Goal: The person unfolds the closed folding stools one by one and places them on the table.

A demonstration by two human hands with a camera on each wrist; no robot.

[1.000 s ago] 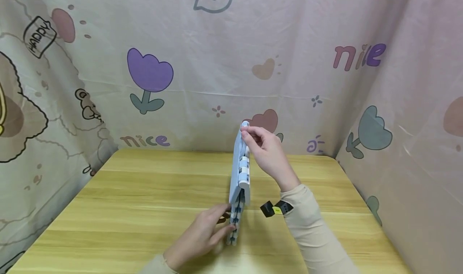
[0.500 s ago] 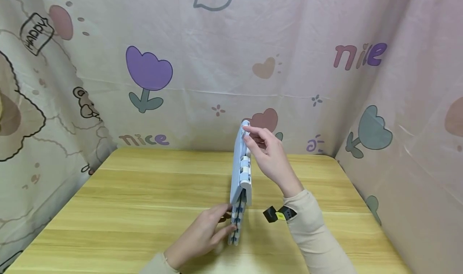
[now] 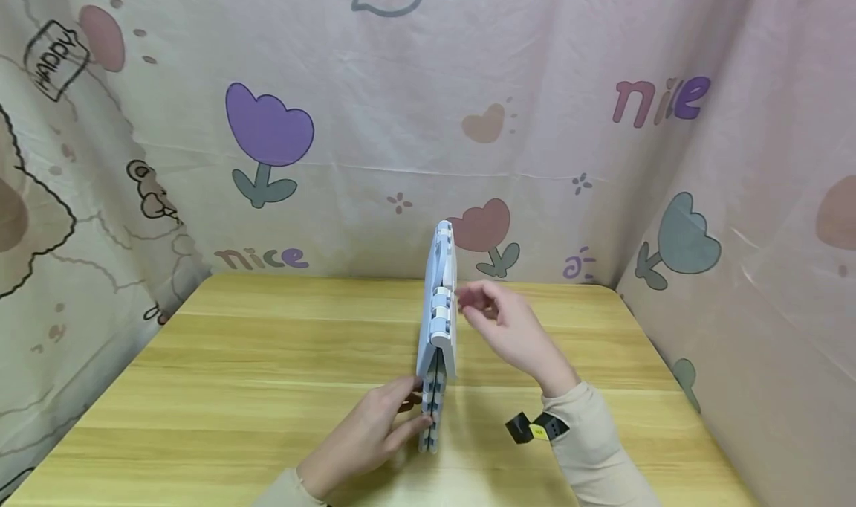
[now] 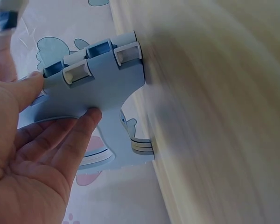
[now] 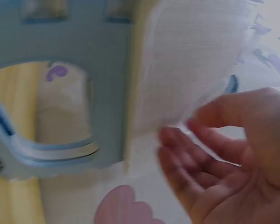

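A light blue and white folding stool [image 3: 438, 317] stands folded flat, edge-on, on the table in the head view. Hinge knuckles run along its top edge, and its top panels hang down on both sides. My left hand [image 3: 368, 429] grips the lower leg panel. In the left wrist view, the thumb lies by the hinged edge of the blue panel [image 4: 102, 84] and fingers press its face near the cutout. My right hand [image 3: 515, 328], fingers loosely bent, is just right of the stool. The right wrist view, blurred, has it beside the white top panel [image 5: 182, 70], apparently holding nothing.
The wooden table [image 3: 267, 343] extends on both sides of the stool. A printed cloth curtain [image 3: 374, 83] closes off the back and sides. A black device [image 3: 535, 427] is strapped on the right wrist.
My right hand has left the stool's top hinge and moved down and slightly right. The left hand keeps its grip. The stool stays folded, shifted slightly left in view.
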